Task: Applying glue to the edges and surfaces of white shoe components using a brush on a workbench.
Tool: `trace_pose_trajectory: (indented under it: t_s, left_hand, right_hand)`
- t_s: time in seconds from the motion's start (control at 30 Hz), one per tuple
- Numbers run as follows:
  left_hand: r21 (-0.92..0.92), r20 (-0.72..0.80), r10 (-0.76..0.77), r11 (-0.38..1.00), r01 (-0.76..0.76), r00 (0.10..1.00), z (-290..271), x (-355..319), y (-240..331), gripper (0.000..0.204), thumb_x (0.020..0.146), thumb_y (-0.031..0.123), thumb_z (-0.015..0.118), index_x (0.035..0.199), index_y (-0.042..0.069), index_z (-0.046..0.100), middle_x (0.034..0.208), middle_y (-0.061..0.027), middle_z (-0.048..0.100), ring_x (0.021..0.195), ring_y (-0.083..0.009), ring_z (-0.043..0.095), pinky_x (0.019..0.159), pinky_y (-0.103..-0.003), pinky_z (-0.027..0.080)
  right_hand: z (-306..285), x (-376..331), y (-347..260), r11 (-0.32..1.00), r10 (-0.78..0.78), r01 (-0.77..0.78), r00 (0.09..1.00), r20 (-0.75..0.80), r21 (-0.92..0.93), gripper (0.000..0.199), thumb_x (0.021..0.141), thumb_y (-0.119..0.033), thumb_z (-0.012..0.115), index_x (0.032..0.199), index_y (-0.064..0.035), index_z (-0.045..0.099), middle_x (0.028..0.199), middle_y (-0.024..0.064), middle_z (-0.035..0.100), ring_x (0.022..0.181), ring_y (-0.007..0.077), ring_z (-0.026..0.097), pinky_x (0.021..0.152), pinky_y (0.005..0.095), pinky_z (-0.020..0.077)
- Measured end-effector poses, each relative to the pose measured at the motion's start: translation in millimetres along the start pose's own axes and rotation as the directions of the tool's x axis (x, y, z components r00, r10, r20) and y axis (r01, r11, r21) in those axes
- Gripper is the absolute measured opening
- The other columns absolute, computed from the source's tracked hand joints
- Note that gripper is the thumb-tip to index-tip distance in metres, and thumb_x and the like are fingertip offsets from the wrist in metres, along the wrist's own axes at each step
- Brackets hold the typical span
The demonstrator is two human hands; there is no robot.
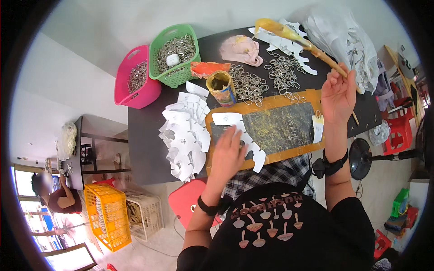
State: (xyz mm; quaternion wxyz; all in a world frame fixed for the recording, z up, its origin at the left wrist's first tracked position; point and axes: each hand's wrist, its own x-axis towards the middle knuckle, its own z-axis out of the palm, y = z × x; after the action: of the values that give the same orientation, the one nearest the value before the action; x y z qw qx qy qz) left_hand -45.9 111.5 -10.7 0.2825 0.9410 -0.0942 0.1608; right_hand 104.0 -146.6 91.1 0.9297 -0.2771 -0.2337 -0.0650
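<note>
White cut card: on the left end of the smeared board, its lower tip over the board's near border, close to the surface's near edge. Left grip: fingers slightly spread over the card; how firmly they press, cannot tell. Board: dark middle with yellow smears, orange-brown border. Left of it, a heap of white cards, overlapping, at the near edge. On the board's right end, a small white piece.

Right grip: pinching a stick between thumb and fingers, raised over the surface's right part; yellow-coated end directed toward the far edge.

Beyond the board: open tin, streaked; beside it, two piles of metal rings. Far left corner: pink basket, green basket, both containing metal pieces. Toward far edge: pale pink cloth.
</note>
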Motion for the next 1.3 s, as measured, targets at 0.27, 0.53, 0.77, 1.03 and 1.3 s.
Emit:
trace_pose_trajectory:
  t_s: [0.27,0.53,0.77,1.03,1.3]
  left_hand:
    - [0.153,0.030,-0.053,0.987,0.048,0.998,5.6,10.3,-26.2,0.041,0.079,0.011,0.063,0.117,-0.001,0.052,0.127,-0.0159,0.053,0.119,-0.0320,0.050,0.102,-0.053,0.035]
    - [0.085,0.013,-0.111,0.990,0.109,0.994,5.1,9.5,-24.8,0.030,0.081,0.009,0.061,0.108,0.001,0.051,0.128,-0.0161,0.052,0.119,-0.0349,0.049,0.104,-0.054,0.032]
    - [0.137,-0.024,-0.059,0.989,0.062,0.998,9.2,8.6,-29.8,0.027,0.080,0.003,0.054,0.107,0.000,0.052,0.125,-0.0169,0.053,0.120,-0.0329,0.049,0.103,-0.053,0.033]
    - [0.123,-0.017,-0.055,0.991,0.057,0.998,8.4,8.3,-31.7,0.028,0.079,0.002,0.056,0.107,0.001,0.053,0.126,-0.0158,0.054,0.121,-0.0315,0.049,0.103,-0.054,0.031]
    - [0.099,-0.018,-0.071,0.992,0.073,0.997,7.8,6.9,-32.1,0.030,0.078,0.002,0.057,0.107,0.001,0.053,0.126,-0.0145,0.054,0.121,-0.0306,0.048,0.104,-0.056,0.029]
  right_hand:
    - [-22.2,-53.8,18.9,0.663,0.244,-0.032,0.954,0.175,-0.748,0.020,0.083,-0.010,0.057,0.093,0.0042,0.068,0.087,0.0129,0.067,0.068,0.0184,0.062,0.060,0.0288,0.0508]
    - [-3.1,-58.9,29.7,0.493,0.516,0.128,0.753,0.408,-0.861,0.014,0.073,0.001,0.060,0.084,0.0015,0.069,0.079,0.0117,0.065,0.063,0.0179,0.062,0.055,0.0262,0.0476]
    - [6.9,-32.4,38.5,0.492,0.430,0.282,0.744,0.512,-0.824,0.013,0.070,0.003,0.058,0.078,0.0032,0.068,0.072,0.0106,0.064,0.061,0.0164,0.059,0.053,0.0265,0.0457]
    - [2.1,-17.0,45.4,0.505,0.585,0.139,0.671,0.456,-0.852,0.019,0.070,-0.002,0.055,0.081,0.0048,0.069,0.071,0.0119,0.064,0.062,0.0164,0.058,0.054,0.0263,0.0453]
    - [1.7,-14.0,45.4,0.571,0.580,-0.004,0.710,0.400,-0.821,0.018,0.069,-0.003,0.054,0.077,0.0060,0.069,0.068,0.0133,0.064,0.058,0.0173,0.058,0.053,0.0271,0.0471]
